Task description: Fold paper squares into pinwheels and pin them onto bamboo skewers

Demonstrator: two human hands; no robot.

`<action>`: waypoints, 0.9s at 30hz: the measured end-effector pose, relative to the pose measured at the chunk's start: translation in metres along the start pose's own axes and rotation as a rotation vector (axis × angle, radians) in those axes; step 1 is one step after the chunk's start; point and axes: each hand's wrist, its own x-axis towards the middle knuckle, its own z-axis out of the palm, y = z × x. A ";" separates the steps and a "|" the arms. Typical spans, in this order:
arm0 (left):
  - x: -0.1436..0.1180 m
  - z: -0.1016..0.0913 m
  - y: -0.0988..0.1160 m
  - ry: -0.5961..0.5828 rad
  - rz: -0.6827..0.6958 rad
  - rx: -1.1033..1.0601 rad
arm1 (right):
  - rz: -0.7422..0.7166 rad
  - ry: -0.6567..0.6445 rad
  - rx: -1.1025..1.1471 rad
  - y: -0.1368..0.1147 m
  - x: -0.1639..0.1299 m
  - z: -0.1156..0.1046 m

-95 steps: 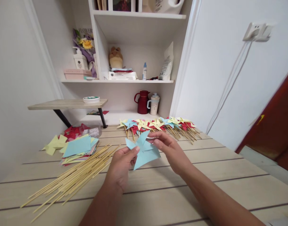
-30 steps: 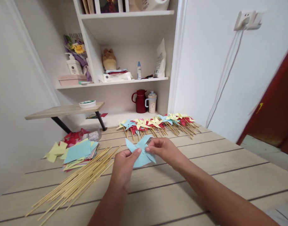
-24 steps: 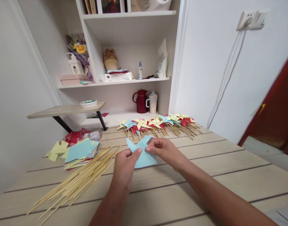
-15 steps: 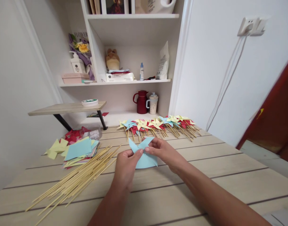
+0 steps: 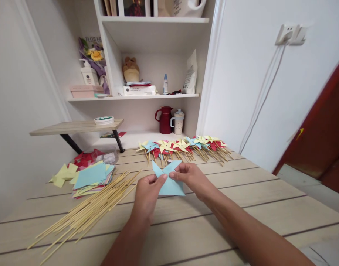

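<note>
Head view: both hands pinch a light-blue paper pinwheel (image 5: 169, 181) just above the plank table (image 5: 241, 207), left hand (image 5: 147, 194) and right hand (image 5: 190, 177) meeting fingertip to fingertip at its centre. The paper looks feather-light and easily creased, so it is best held at the centre, where the folded tips gather.

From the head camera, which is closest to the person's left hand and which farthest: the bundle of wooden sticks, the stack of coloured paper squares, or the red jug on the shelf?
From the left hand:
1. Wooden sticks, just to its left on the table.
2. Paper squares, farther left and back.
3. Red jug, on the low shelf behind the table.
</note>
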 end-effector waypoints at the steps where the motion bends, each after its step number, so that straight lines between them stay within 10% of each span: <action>1: 0.001 -0.001 0.000 -0.024 0.002 -0.005 | -0.006 0.005 0.012 -0.001 0.000 -0.001; 18: 0.000 -0.001 0.000 -0.028 -0.061 -0.041 | 0.013 -0.028 0.034 0.001 -0.002 0.003; 27: 0.004 -0.012 0.012 0.037 -0.054 -0.235 | -0.266 -0.058 0.077 0.001 -0.002 -0.003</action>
